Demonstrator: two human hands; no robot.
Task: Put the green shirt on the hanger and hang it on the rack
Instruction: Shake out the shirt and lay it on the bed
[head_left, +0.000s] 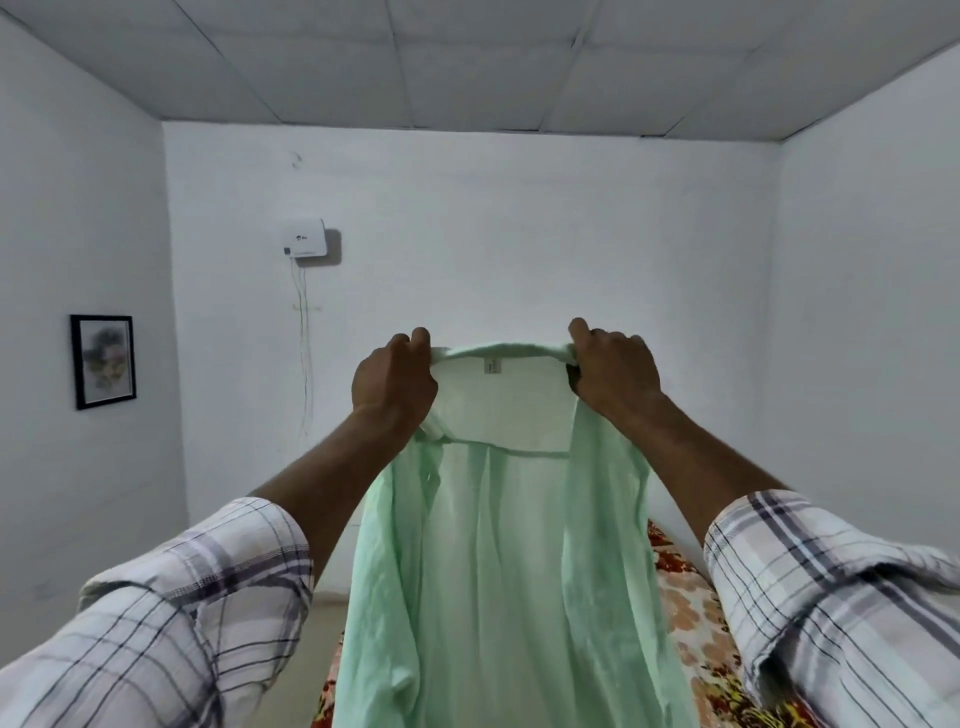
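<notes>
Both hands are raised in front of the person and each one is closed on the green shirt (493, 545). The left hand (395, 384) grips the collar (498, 349) at its left end. The right hand (613, 374) grips it at the right end, with the fingers curled over the top edge. The collar is stretched almost level between the two hands, and the long axis of the shirt falls straight down from them. The open front is turned toward the person, so the inside of the back and a small label (491, 366) are seen.

The hanger and the rack are not in view, so I cannot say which hand is nearer to them. I judge that one hand must let go to take the hanger while the other carries the shirt alone. The neck opening between the hands is the place where the hanger should enter.

The cloth looks thin, light and a little crinkled, pale mint in colour, and some light passes through it. It is limp and will fold when only one hand supports it. The lower part hangs above a bed (691, 613) with a flowered cover. I cannot tell if it touches the bed.
</notes>
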